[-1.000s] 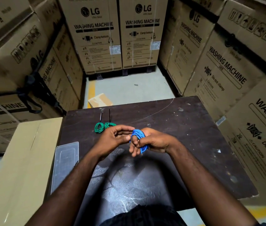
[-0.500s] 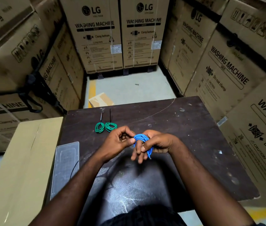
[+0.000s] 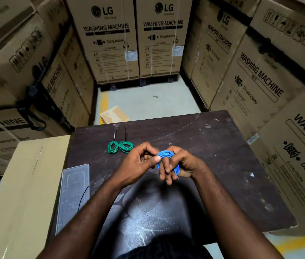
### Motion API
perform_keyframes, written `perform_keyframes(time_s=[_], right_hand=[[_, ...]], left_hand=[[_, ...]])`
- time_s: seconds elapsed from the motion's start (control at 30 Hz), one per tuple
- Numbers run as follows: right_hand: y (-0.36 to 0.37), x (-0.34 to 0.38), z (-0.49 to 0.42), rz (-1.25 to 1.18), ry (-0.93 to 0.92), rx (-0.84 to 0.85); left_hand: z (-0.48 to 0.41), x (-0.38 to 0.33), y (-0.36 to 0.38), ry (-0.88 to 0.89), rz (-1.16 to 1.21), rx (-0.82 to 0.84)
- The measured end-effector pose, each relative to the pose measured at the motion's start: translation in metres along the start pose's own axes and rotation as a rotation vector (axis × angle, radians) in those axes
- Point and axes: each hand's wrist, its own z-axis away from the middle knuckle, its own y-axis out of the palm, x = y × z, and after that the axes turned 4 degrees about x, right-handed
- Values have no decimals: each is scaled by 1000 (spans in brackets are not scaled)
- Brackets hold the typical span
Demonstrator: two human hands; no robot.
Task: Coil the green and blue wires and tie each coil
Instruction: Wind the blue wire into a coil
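Risk: blue coil (image 3: 167, 154) springs loose off right hand (image 3: 177, 163) fingers if left hand (image 3: 138, 163) pinch slips before tying.

Left forearm (image 3: 95, 212) and right forearm (image 3: 220, 212): bare along their whole visible length, from the lower frame edge to the left grip (image 3: 138, 163) and right grip (image 3: 177, 165). Between the forearms, at the bottom edge: a dark fabric garment (image 3: 166, 247), details indistinct.
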Motion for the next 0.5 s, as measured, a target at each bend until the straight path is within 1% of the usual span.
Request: perform_keyframes(time_s=[0.1, 0.27, 0.33, 0.37, 0.47, 0.5], right_hand=[[1, -1, -1, -3, -30, -18], [3, -4, -9, -9, -111, -103], [2, -5, -9, -18, -118, -103], [1, -6, -6, -32, -107, -81], [-5, -3, 5, -65, -45, 67], [-6, -1, 7, -59, -30, 85]], left_hand=[[-1, -4, 1, 2, -33, 6], [-8, -10, -3, 18, -77, 7], [-8, -9, -4, 16, -87, 5], [-7, -9, -3, 13, -86, 12], [-3, -4, 5, 14, -61, 36], [-3, -2, 7, 20, -63, 32]])
